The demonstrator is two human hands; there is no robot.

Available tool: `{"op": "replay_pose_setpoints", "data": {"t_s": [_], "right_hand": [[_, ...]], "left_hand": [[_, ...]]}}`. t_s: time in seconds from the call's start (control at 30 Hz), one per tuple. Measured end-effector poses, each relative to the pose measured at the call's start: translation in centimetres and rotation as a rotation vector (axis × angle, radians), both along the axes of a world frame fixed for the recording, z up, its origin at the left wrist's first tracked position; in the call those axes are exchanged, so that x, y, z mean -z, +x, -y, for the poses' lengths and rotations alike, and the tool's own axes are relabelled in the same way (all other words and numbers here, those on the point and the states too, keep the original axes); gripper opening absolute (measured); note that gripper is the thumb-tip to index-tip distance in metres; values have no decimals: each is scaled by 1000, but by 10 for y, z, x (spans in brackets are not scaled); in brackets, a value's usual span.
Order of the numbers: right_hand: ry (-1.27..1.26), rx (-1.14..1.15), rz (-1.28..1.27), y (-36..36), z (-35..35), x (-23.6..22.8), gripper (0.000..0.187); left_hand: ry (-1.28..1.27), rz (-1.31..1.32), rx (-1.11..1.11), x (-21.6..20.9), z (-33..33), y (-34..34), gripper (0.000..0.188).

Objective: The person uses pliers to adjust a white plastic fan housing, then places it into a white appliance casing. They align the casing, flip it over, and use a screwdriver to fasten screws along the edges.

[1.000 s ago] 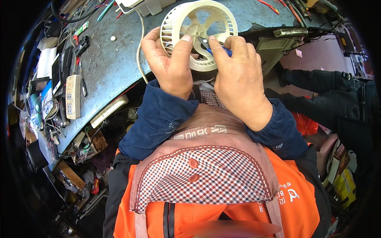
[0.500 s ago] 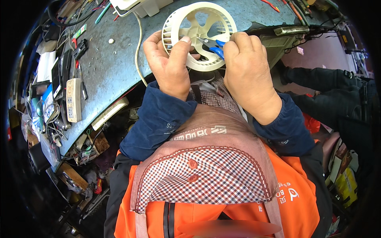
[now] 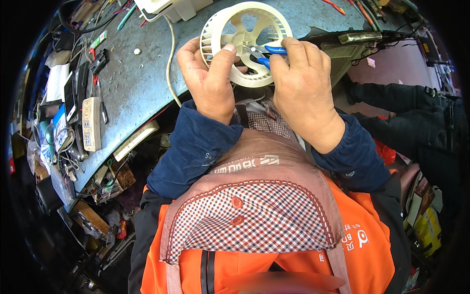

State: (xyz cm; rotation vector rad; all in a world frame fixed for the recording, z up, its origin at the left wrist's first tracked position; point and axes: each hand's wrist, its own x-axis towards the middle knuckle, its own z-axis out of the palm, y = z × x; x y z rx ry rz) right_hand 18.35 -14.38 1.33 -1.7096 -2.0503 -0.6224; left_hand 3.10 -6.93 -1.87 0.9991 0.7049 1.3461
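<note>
Right hand (image 3: 307, 90) grasped blue-handled pliers (image 3: 275, 50), handles spread, tips in beside the hub of a cream plastic blower wheel (image 3: 239, 39). Left hand (image 3: 210, 73) gripped the wheel's side, thumb in front, holding it up over the near edge of the desk (image 3: 142, 83). Work at the hub looked under way; no part seen freed, and what remained could not be told. Rim and spokes hemmed the pliers in. White cable (image 3: 170, 63) just beside the left hand; farther off, a white plastic case (image 3: 183, 8) and a power strip (image 3: 91, 124).
</note>
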Motion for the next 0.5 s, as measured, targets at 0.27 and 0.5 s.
{"op": "replay_pose_setpoints", "data": {"t_s": [0.27, 0.5], "right_hand": [[-25, -2, 20, 3, -3, -4, 6], [12, 9, 40, 4, -7, -3, 11]], "left_hand": [[8, 0, -1, 0, 1, 1, 55], [28, -8, -3, -2, 0, 1, 56]]}}
